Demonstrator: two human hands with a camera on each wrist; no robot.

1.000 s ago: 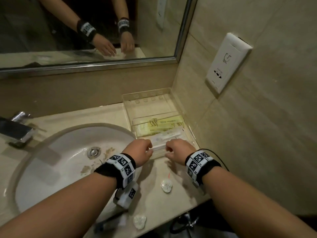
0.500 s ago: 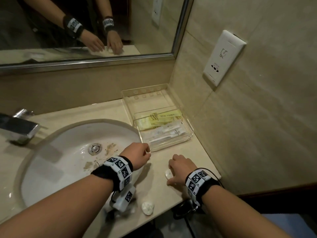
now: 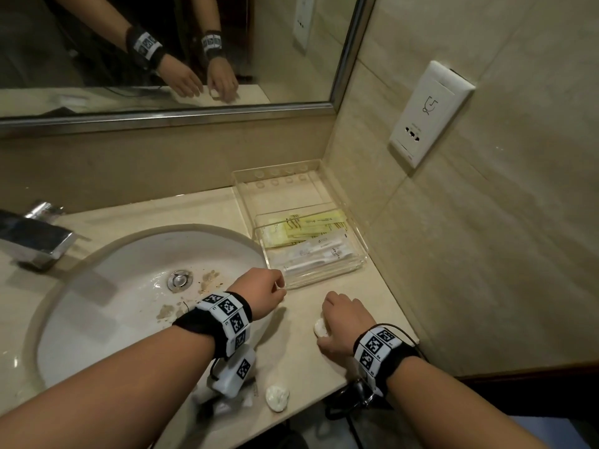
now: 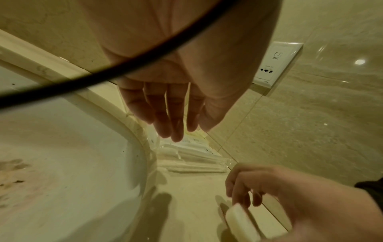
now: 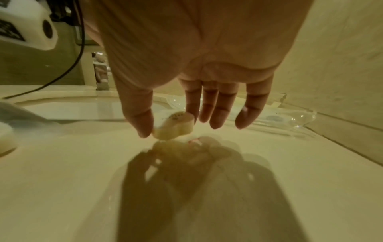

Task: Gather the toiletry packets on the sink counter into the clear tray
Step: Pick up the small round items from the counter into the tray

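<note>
A clear tray [image 3: 285, 196] stands in the counter's back right corner, with yellow packets [image 3: 311, 223] and white packets [image 3: 319, 252] in its near half. My right hand [image 3: 327, 322] is just in front of the tray and pinches a small round white packet [image 5: 176, 126] between thumb and forefinger, barely above the counter. My left hand [image 3: 277, 288] hovers by the tray's front left corner, fingers relaxed [image 4: 176, 131] and holding nothing. A second small white packet [image 3: 277, 397] lies near the counter's front edge.
The white basin [image 3: 129, 286] fills the counter's left side, with a chrome tap [image 3: 35, 241] behind it. A tiled wall with a socket plate [image 3: 428, 115] rises right of the tray. A mirror [image 3: 162, 50] runs along the back. A wrist cable [image 3: 405, 335] hangs off the front edge.
Both hands have drawn back from the tray toward me. My right hand came down on the small round packet and took it between thumb and forefinger. The left hand let go and hovers.
</note>
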